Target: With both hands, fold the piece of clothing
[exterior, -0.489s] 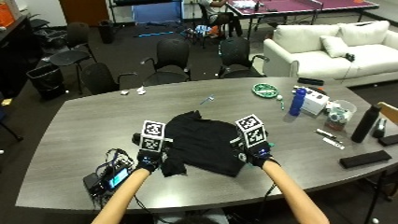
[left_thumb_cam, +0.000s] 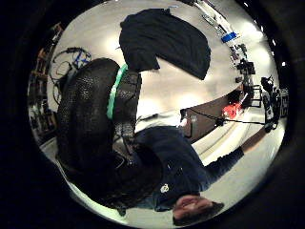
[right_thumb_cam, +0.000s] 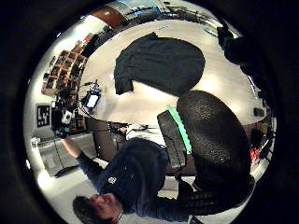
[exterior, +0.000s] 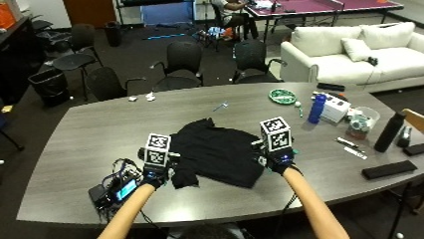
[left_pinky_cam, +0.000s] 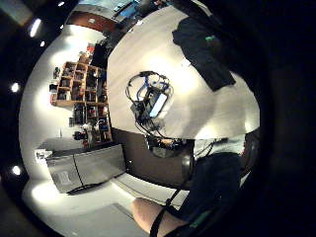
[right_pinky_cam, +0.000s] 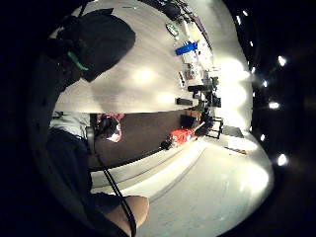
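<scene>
Black gloved hands at the near edge of the garment: left hand (exterior: pixel 155 172) at its 8 o'clock corner, right hand (exterior: pixel 278 160) at its 3 o'clock edge. Finger curl is hidden under the glove backs, so can't tell whether either has hold of cloth; the palm views show the cloth off at a distance, so likely hovering, not gripping. Step, my read: start of a fold, hands getting set at the two sides. Next needs each hand to pinch an edge and carry it over together. Black garment (exterior: pixel 215 152) lies mid grey surface (exterior: pixel 86 129), mostly flat, rumpled, small flap sticking out at 7 o'clock, point at 12. Farther off: cable tangle with device (exterior: pixel 114 189) at 8 o'clock, blue bottle (exterior: pixel 316 108) at 2 o'clock.
</scene>
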Tool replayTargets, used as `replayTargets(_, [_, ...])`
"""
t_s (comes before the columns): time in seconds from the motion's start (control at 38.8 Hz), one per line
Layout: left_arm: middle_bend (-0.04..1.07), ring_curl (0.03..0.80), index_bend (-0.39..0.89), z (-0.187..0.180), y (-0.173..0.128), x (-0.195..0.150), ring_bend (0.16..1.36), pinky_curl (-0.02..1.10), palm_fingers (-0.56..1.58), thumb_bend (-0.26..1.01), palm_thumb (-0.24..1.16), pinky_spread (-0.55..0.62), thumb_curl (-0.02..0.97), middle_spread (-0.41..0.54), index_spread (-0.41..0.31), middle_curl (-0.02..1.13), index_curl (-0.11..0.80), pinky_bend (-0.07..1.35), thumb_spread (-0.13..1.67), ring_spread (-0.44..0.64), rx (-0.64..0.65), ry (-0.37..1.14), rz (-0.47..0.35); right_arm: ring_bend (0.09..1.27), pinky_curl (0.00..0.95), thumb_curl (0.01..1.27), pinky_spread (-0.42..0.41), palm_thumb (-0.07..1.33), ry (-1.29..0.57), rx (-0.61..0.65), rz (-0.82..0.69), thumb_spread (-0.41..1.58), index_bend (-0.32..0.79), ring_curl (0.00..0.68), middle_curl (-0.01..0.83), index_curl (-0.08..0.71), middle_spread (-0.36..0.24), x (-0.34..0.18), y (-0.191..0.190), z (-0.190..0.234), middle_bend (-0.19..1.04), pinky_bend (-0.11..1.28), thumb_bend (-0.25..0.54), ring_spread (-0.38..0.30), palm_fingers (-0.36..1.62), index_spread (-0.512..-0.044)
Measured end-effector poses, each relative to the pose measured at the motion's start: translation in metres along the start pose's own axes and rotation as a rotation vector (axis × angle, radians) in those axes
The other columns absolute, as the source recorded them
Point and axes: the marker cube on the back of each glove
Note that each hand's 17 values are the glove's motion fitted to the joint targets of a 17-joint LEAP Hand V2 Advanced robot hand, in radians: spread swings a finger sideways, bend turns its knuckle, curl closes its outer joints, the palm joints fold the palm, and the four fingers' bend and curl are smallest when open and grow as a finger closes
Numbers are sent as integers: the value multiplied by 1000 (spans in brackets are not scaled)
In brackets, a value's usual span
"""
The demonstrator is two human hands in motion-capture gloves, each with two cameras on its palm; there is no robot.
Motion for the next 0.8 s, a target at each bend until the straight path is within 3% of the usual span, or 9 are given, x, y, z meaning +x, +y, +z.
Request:
replayTargets(0.13, [164,269,156,17,-9,-7,529,272,514,69,209,72,175,48,-108,224,266,325,1209,111,-48,11,26,489,272,169,-11,386,-28,-10,38,1265,126,300,285,233,-59,9,-9,1,223,402,221,-99,811,-228])
replayTargets(0.23, [144,289,110,29,-27,-3,561,296,423,53,212,94,192,74,-101,233,262,342,1227,133,-70,15,158,488,284,181,-12,386,-34,8,70,1296,126,313,299,240,-75,15,-14,4,201,401,205,-101,803,-230])
replayTargets(0.28, [161,310,14,37,-39,0,618,314,339,43,214,109,202,93,-93,243,227,379,1221,138,-87,27,225,480,290,187,-12,387,-27,14,94,1308,125,316,308,243,-78,21,-16,6,198,401,198,-101,800,-231])
replayTargets(0.36, [172,322,-3,48,-57,5,659,327,251,30,226,130,219,115,-94,252,192,407,1203,140,-117,31,274,473,296,194,-15,391,-40,3,118,1323,122,323,321,245,-71,31,-18,8,201,396,188,-101,803,-231])
replayTargets(0.49, [172,333,58,50,-82,12,684,345,148,10,253,179,246,149,-96,262,176,450,1165,165,-121,39,303,464,305,204,-16,395,-87,-25,150,1335,121,332,338,249,-68,45,-19,13,196,389,168,-102,804,-231])
replayTargets(0.67, [242,339,26,53,-133,33,736,350,57,-20,275,253,275,166,-92,296,131,482,1092,197,-62,132,347,461,317,216,-14,403,-113,-23,163,1348,119,345,355,253,-77,49,-32,15,197,380,144,-103,806,-231])
replayTargets(0.8, [264,324,164,67,-155,58,702,335,137,-4,336,263,298,140,-88,314,167,451,1056,190,-128,122,322,455,323,224,-13,411,-142,-19,150,1355,118,353,365,254,-65,45,-61,29,194,374,129,-103,806,-231])
